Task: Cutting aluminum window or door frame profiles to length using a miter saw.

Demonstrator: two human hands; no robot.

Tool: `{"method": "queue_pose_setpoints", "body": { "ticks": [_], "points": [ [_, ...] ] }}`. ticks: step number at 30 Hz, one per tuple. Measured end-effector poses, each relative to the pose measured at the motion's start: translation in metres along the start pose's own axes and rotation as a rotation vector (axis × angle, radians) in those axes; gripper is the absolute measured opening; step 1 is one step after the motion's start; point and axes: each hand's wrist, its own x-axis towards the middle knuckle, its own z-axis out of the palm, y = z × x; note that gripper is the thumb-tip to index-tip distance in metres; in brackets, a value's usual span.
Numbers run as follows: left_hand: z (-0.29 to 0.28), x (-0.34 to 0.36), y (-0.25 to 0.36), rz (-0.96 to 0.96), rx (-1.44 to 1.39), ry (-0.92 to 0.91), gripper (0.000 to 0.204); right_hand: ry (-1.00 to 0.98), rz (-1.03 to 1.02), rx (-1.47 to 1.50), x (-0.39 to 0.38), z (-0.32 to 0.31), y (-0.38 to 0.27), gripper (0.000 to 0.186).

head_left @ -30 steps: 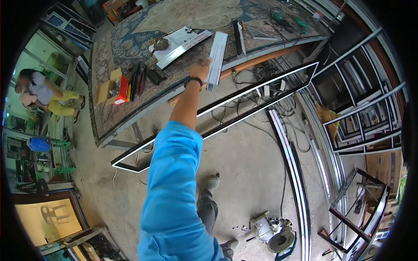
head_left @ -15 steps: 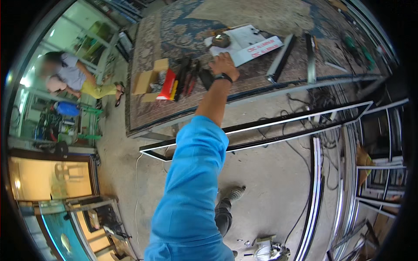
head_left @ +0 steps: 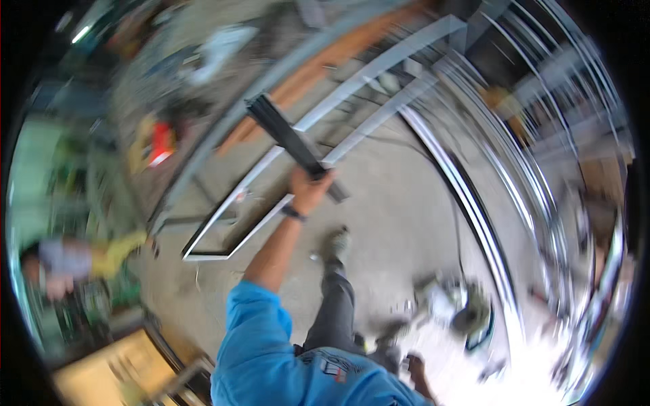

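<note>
My left hand [head_left: 311,189], with a dark band on its wrist, is closed around a short dark metal profile [head_left: 284,132]. The profile slants up and left from my fist, with a short end sticking out below it. It is held out in front of the long black-and-white rectangular frame [head_left: 206,257]. Low in the picture, my right hand [head_left: 414,367] hangs beside my body. Blur hides its fingers, so whether it holds anything is unclear.
A carpet-covered table [head_left: 145,88] stands at upper left, with a red-and-yellow box [head_left: 161,142] on it. Long metal profiles [head_left: 467,203] lie on the floor to the right. A blurred power tool [head_left: 440,301] sits near my feet. Another person [head_left: 64,260] is at far left.
My left hand has left the tabletop, where it rested by the white sheet, and now grips the dark profile. The view has swung to the right, and my right hand has come into it.
</note>
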Motion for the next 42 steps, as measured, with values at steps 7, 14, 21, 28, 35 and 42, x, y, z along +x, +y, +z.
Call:
{"method": "queue_pose_setpoints", "body": {
  "ticks": [7,14,21,28,35,42],
  "points": [
    [0.139,-0.224,-0.001,-0.109,0.545,-0.501,0.057,0.201,-0.539,0.007,-0.046,-0.048,0.024,0.033],
    [0.304,-0.372,-0.079,0.007,1.080,-1.211,0.080,0.953,-0.692,0.187,-0.047,-0.202,0.092,0.026],
    [0.438,-0.417,-0.259,0.345,1.026,-1.518,0.063,1.077,-0.731,0.229,0.093,-0.296,0.084,0.052],
    [0.559,-0.412,-0.380,0.222,0.806,-1.670,0.054,0.969,-0.659,0.116,0.208,-0.319,0.072,0.078],
    [0.630,-0.390,-0.421,0.191,0.835,-1.551,0.097,0.769,-0.672,0.084,0.219,-0.318,0.048,0.070],
    [0.634,-0.389,-0.441,0.383,1.114,-1.444,0.116,0.484,-0.820,0.381,0.233,-0.327,0.029,0.064]
  ]
}}
